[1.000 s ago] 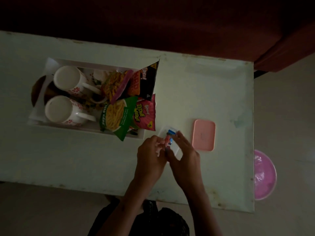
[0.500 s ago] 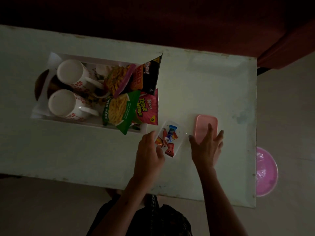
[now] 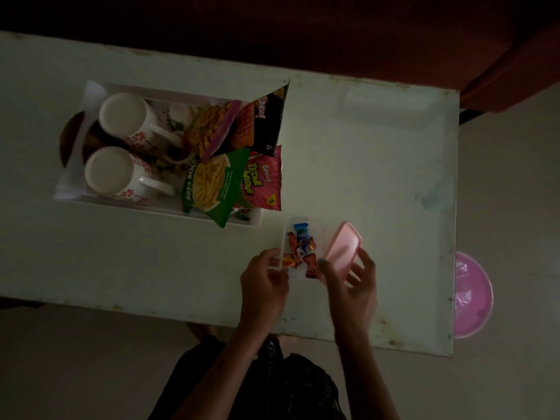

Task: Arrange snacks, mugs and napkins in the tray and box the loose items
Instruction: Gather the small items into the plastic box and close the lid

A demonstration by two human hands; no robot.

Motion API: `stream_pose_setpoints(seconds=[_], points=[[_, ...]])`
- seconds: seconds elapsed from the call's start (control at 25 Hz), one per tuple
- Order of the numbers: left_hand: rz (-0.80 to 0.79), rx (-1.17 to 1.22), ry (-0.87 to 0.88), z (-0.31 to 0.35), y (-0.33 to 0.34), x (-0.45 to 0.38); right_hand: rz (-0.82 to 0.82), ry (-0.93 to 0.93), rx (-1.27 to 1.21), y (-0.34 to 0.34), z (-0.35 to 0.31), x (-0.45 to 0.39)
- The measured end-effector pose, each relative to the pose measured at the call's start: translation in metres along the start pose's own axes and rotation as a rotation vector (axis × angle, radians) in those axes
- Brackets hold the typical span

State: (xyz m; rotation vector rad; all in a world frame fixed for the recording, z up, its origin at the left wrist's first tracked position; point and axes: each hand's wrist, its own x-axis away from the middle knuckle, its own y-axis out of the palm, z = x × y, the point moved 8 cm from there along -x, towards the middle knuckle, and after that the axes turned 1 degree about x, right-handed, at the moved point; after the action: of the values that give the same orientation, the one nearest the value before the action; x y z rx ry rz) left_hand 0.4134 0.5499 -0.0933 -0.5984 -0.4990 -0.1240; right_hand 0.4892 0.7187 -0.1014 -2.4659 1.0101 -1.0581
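A small clear box (image 3: 288, 230) holds several wrapped candies (image 3: 301, 247) near the table's front edge. My left hand (image 3: 263, 283) grips the box's near left corner. My right hand (image 3: 351, 283) holds the pink lid (image 3: 342, 250) tilted up, just right of the box. To the left stands a white tray (image 3: 169, 207) with two floral white mugs (image 3: 121, 174), and several snack packets (image 3: 218, 183) leaning over its right end. White napkins (image 3: 75, 165) line the tray's left side.
The pale table (image 3: 378, 177) ends at a worn right edge. A pink basin (image 3: 472, 294) sits on the floor beyond that edge. Dark red furniture (image 3: 394, 34) runs along the far side. My dark clothing (image 3: 257, 386) shows below the front edge.
My right hand reached right to the flat pink lid, picked it up and brought it tilted beside the box. My left hand stayed at the box's near corner.
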Motion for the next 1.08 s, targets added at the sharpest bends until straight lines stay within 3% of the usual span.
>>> stream_pose_setpoints(seconds=[0.2,0.48,0.68,0.92,1.08], points=[[-0.017,-0.003,0.004,-0.007,-0.001,0.003,0.034,-0.267,0.308,0.02,-0.019,0.037],[-0.018,0.075,-0.06,-0.012,-0.002,0.002,0.017,-0.326,0.583,0.042,-0.032,0.026],[-0.008,0.088,-0.059,-0.012,-0.003,0.002,0.029,-0.329,0.608,0.047,-0.03,0.028],[0.006,0.009,-0.038,-0.025,-0.01,0.024,-0.075,-0.35,0.619,0.045,-0.014,0.053],[-0.177,-0.048,0.008,-0.024,-0.013,0.028,-0.214,-0.293,0.402,0.035,-0.006,0.053]])
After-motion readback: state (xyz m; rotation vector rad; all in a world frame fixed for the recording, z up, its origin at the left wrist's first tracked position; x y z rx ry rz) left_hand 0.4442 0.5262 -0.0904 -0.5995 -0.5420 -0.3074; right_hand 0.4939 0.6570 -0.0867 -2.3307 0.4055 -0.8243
